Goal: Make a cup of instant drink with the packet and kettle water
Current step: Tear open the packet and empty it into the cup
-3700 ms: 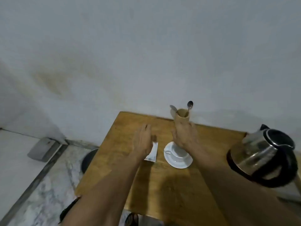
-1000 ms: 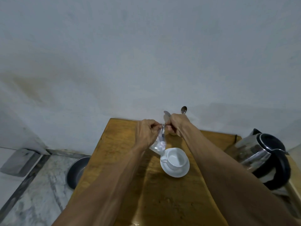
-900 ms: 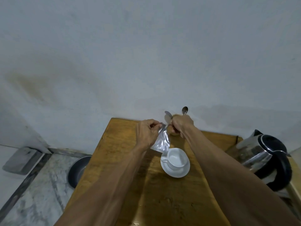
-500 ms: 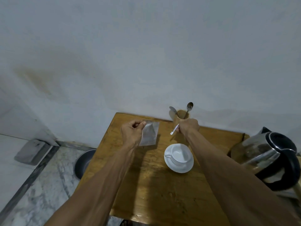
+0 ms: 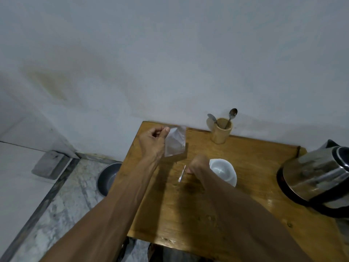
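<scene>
My left hand (image 5: 153, 141) holds the silvery drink packet (image 5: 175, 140) upright above the far left part of the wooden table (image 5: 217, 210). My right hand (image 5: 198, 164) is low over the table, just left of the white cup (image 5: 221, 170) on its saucer (image 5: 233, 181). It pinches the thin strip torn off the packet (image 5: 181, 173), whose lower end is at the table top. The steel kettle with black trim (image 5: 317, 178) stands at the table's right edge.
A wooden holder (image 5: 221, 133) with two spoons (image 5: 232, 116) stands at the table's back edge against the pale wall. A dark metal bowl (image 5: 107, 177) lies on the marble floor left of the table. A grey block (image 5: 50, 164) sits further left.
Both hands pulled the packet's top apart over the cup. Then the left hand carried the packet left, and the right hand brought the torn strip down to the table beside the cup.
</scene>
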